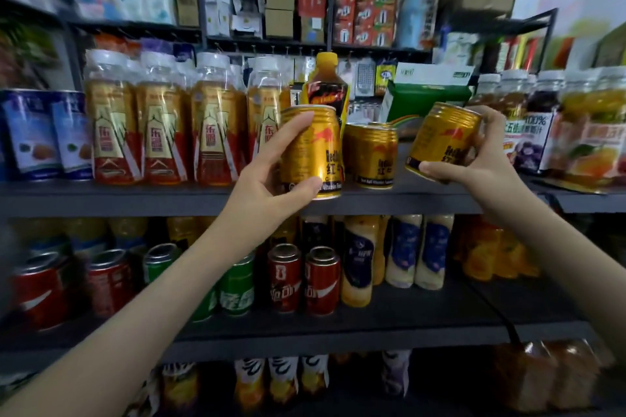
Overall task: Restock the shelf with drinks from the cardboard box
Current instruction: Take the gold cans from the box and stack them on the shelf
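Shop — stocked shelves [135, 200] of drinks [162, 132]

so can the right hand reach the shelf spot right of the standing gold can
Probably yes: the right hand holds its tilted can just above the bare shelf right of the standing can, nothing between.

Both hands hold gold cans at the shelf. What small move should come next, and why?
Likely the left hand sets the left can down on the shelf beside the standing can: it is upright at the shelf's front edge, while the right can, in the right hand, is tilted.
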The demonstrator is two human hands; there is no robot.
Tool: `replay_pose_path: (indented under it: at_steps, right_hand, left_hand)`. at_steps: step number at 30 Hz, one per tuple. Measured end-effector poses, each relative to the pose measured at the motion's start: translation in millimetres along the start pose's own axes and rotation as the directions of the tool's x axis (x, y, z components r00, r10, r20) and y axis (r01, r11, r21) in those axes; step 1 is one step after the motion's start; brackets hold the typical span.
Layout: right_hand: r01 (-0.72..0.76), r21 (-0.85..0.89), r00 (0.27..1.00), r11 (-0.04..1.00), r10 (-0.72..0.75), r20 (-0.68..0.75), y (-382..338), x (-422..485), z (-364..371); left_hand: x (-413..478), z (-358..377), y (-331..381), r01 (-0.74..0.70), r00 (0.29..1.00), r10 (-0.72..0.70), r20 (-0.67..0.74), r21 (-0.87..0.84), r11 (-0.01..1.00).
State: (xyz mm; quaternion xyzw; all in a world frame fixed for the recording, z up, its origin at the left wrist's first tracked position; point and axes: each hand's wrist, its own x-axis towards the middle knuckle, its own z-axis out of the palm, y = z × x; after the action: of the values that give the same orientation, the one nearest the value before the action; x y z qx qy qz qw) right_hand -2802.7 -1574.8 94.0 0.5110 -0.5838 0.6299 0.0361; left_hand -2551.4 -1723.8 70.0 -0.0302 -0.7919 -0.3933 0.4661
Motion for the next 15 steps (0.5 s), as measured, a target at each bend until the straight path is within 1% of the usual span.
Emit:
replay_pose_path:
  at_steps: [4,8,12,15]
  right_hand:
    - [-0.028,-0.041,1.000,0.999,0.028,0.000,26.8,30.2,-16.5]
    - [-0.106,-0.130,0.994,0.986,0.107,0.006,55.9,59.4,-29.9]
    - [-0.167,-0.222,0.974,0.961,0.195,0.113,74.6,84.0,-35.4]
    - [-0.137,-0.279,0.958,0.950,0.199,0.206,87.0,104.2,-35.0]
  left_hand:
    - [16.0,18.7,-3.5,-0.018,1.000,0.019,0.003,-0.020,1.000]
    - [26.1,35.3,-6.3,-0.031,1.000,0.031,0.001,-0.009,0.999]
    - [35.3,51.0,-10.0,-0.055,0.997,0.055,-0.054,-0.007,0.998]
    - [45.1,66.4,-11.9,-0.063,0.990,0.061,-0.127,-0.017,0.998]
